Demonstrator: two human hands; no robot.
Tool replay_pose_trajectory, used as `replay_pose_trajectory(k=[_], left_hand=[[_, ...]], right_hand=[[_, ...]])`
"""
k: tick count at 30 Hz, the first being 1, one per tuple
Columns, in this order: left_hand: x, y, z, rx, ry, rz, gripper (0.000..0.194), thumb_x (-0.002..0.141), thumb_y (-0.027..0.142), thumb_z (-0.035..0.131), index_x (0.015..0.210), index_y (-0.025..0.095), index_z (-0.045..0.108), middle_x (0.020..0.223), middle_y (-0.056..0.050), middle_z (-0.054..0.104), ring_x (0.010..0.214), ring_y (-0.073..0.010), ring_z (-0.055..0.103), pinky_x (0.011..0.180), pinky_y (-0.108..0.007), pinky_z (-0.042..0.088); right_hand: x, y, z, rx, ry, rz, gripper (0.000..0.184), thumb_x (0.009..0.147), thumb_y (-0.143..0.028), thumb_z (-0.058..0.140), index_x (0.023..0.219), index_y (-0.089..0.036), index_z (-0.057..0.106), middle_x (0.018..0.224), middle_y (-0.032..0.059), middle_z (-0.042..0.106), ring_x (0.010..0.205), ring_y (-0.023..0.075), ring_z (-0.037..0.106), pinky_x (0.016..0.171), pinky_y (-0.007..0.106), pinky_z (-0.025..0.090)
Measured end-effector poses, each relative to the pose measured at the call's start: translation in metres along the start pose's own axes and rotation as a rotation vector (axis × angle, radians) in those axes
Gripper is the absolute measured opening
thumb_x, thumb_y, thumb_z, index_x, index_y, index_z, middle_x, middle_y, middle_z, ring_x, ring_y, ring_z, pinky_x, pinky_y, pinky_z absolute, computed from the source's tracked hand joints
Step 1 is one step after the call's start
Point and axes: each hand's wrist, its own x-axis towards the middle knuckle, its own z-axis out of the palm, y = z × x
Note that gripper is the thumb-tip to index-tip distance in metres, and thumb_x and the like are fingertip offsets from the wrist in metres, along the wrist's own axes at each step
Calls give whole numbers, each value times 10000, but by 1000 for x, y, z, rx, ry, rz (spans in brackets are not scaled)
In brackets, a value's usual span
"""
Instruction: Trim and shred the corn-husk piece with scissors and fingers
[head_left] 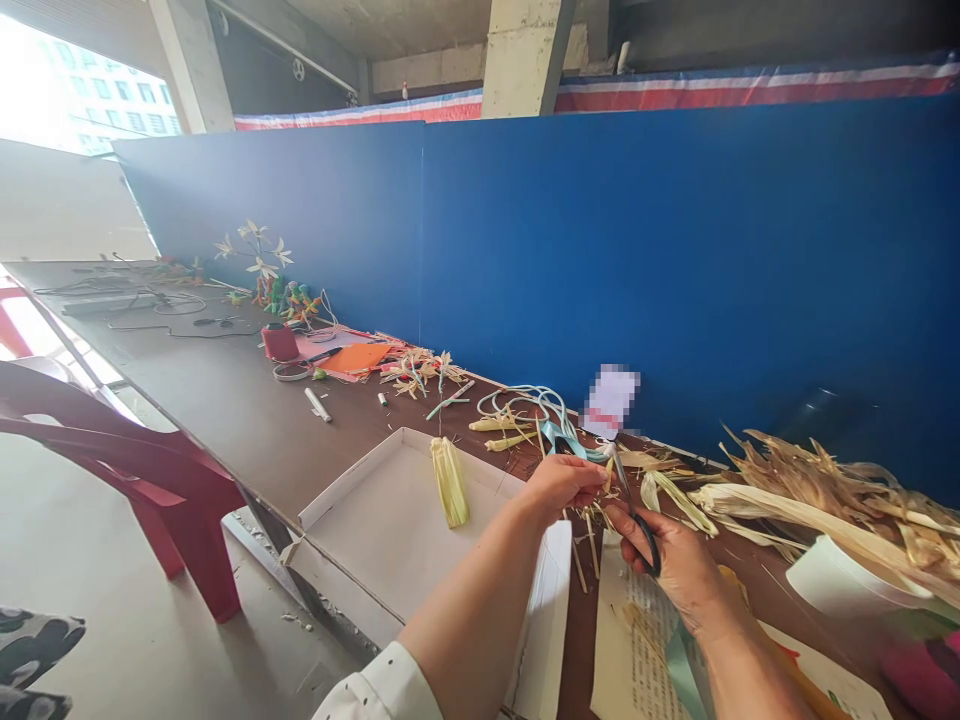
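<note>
My right hand [667, 555] is wrapped round a pair of scissors [646, 543] with dark handles, its blades pointing up and away. Close beside the blades, my left hand [568, 485] pinches a small pale strip of corn husk [609, 474]. Whether the blades touch the strip I cannot tell. Below the hands, thin scraps of husk lie on the brown table. A folded yellow-green corn husk bundle [450, 482] lies in the shallow white box lid [367, 530] left of my left arm.
A pile of dried husks [832, 480] and a white bowl [847, 575] stand at the right. Printed paper [634, 640] lies under my right arm. Coiled cord [525, 395], husk flowers [412, 375] and orange paper [356, 358] line the blue partition [675, 250]. A red chair [150, 480] stands left.
</note>
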Motion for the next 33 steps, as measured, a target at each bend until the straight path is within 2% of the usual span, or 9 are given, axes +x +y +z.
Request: replay_pose_trajectory(k=[6,8,11,14,17,21,25,29,33], left_hand=[[0,-2,0,-43,-17,18,390,498,370,833,715,89,670,620,8,556,547,-44,461,582,-224,359],[0,-2,-1,-56,-31,27,415,488,398,835,705,90,661,607,17,542,524,-37,439,563,-223,341],[0,-3,-1,-72,-56,48,429,476,408,839,698,95,650,609,15,546,515,-39,434,544,-219,325],[-1,-2,0,-100,-60,77,425,461,386,850,706,100,651,669,-5,582,583,-60,499,573,-212,353],[-2,-3,3,-81,-74,84,422,461,373,855,727,104,666,722,-13,602,651,-73,535,627,-211,386],[0,-8,6,38,-101,103,418,490,403,841,735,104,684,673,-6,597,590,-61,494,592,-216,367],[6,-13,4,132,-48,151,387,544,412,809,748,103,697,597,11,568,512,-47,440,540,-217,333],[6,-12,4,185,-5,168,284,613,338,772,772,113,707,637,-4,598,560,-64,502,589,-216,388],[2,-8,8,215,27,163,192,662,279,734,773,125,704,640,-6,609,583,-80,538,601,-210,413]], right_hand=[[3,-2,2,166,112,12,360,692,-460,697,979,-249,648,623,-20,651,582,185,584,557,285,443],[5,0,1,133,139,5,388,677,-438,703,1002,-245,618,654,-5,678,616,209,618,568,300,462],[7,1,0,-91,217,30,381,662,-435,688,967,-247,559,642,8,692,632,244,649,577,325,466],[6,-1,1,-391,284,45,352,663,-436,656,922,-249,508,685,27,710,712,276,671,598,334,449],[3,-5,4,-603,301,20,330,694,-435,606,932,-241,485,800,57,724,804,295,677,608,334,433],[-2,-10,11,-768,289,0,345,725,-399,558,1011,-214,501,852,97,721,822,316,683,597,343,424],[-4,-10,14,-651,226,-70,315,712,-304,568,1013,-211,545,865,79,725,812,275,687,616,324,456],[-5,-9,11,-489,165,-152,293,717,-268,562,1003,-240,625,782,40,725,700,231,681,583,301,479],[-6,-11,6,-591,188,-247,278,760,-314,560,1014,-289,671,725,23,711,715,247,679,627,320,485]])
